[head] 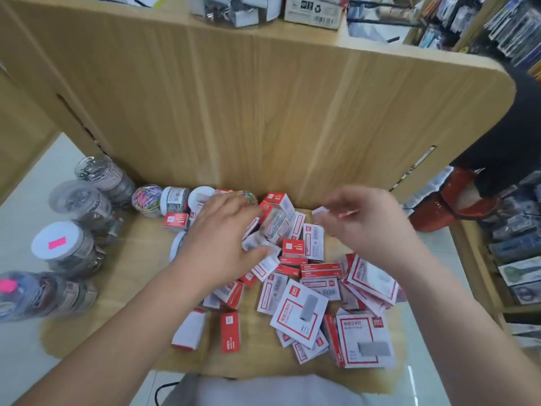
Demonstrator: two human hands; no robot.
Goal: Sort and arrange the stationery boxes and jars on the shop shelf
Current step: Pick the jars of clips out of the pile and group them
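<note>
Several red-and-white stationery boxes (298,312) lie in a loose heap on the low wooden shelf (131,259). A clear box of coloured clips (275,224) sits at the back of the heap. My left hand (222,238) reaches over the small boxes beside it, fingers spread and thumb out, gripping nothing that I can see. My right hand (366,224) hovers over the right of the heap, blurred, with fingers loosely curved. Small jars of coloured clips (147,199) stand at the back left. Larger clear jars (67,247) of metal clips stand in a row along the left.
A tall wooden panel (263,112) closes the back of the shelf. Above it an upper shelf (342,33) carries cartons (313,10). To the right are racks of packaged goods (518,247), a dark-clothed person (512,127) and a red object (456,197).
</note>
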